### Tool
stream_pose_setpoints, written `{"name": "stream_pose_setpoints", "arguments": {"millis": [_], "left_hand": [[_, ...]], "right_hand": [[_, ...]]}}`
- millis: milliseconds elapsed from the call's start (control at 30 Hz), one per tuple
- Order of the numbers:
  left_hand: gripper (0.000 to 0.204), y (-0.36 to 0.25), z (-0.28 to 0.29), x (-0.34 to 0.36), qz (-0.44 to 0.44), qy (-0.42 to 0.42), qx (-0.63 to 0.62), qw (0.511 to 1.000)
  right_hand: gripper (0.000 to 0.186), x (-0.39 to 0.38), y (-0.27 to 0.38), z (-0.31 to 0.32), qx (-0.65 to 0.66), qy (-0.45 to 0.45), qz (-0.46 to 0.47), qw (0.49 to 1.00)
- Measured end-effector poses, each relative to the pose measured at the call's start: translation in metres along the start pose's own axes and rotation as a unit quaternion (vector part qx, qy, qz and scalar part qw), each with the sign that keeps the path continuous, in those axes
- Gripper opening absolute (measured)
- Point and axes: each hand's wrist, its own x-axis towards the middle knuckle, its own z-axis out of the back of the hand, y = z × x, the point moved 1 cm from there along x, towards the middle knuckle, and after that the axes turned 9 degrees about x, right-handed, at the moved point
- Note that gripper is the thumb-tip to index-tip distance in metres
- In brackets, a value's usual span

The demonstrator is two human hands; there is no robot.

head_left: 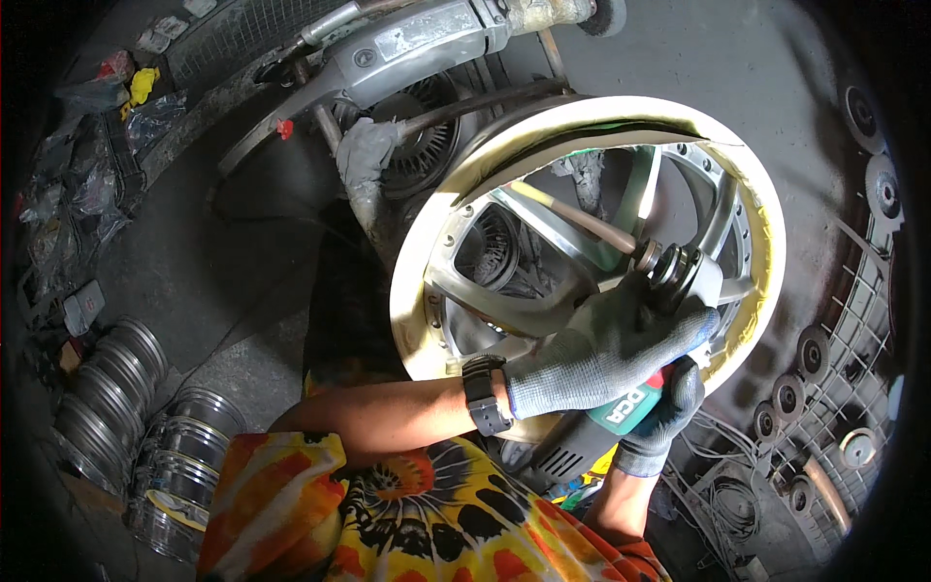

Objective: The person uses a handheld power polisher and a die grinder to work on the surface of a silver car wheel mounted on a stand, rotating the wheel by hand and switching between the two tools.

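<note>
— Both hands are on the power tool, right? What could go wrong as they stand?

— Yes. The angle grinder (621, 407), grey with a green band, sits low and right of centre, its head (672, 269) pushed in among the spokes of the alloy wheel (543, 291). The likeliest trouble, as a judgement, is the head catching a spoke edge and kicking back toward the person's wrists, since the gap between the spokes looks tight. The cream masking tape (427, 242) around the rim could also be nicked if the head drifts outward.

— How do the hands sit on it?

— The left hand (606, 349), in a grey knitted glove, is closed over the front of the grinder's body, fingers wrapped down near the head. The right hand (664, 412), in a darker glove, is closed around the rear handle, below and mostly hidden under the left. Neither shows any opening. A black wristwatch (483, 393) sits on the left forearm.

— Is the wheel steady?

— It appears to rest tilted on a stand, with a metal rod (582, 221) crossing the hub area, but how firmly it is held cannot be told. If it rocks, the head could skid.

— Anything else nearby?

— 2 stacks of polished metal rims (112, 388) lie at lower left, a large grey machine (407, 48) crosses the top, and a rack of round discs (815, 359) runs down the right edge.
</note>
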Motion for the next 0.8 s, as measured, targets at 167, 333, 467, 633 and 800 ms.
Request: {"name": "stream_pose_setpoints", "arguments": {"millis": [167, 333, 467, 633, 800], "left_hand": [[0.027, -0.002, 0.006, 0.008, 0.227, 0.071, -0.243, 0.94], [0.045, 0.002, 0.001, 0.012, 0.249, 0.035, -0.304, 0.919], [0.038, -0.002, 0.009, 0.018, 0.247, 0.06, -0.333, 0.908], [0.03, -0.001, 0.005, 0.018, 0.241, 0.062, -0.338, 0.908], [0.03, -0.001, 0.012, 0.016, 0.248, 0.091, -0.318, 0.911]], "right_hand": [[0.05, 0.003, 0.0, 0.0, 0.0, 0.006, 0.001, 1.0], [0.046, 0.003, -0.006, 0.0, 0.027, -0.011, 0.001, 1.0], [0.043, -0.001, 0.0, -0.008, 0.002, -0.014, 0.005, 1.0], [0.043, -0.001, -0.002, -0.008, 0.029, 0.017, 0.019, 0.999], [0.045, -0.003, -0.002, -0.011, 0.04, 0.011, 0.005, 0.999]]}}
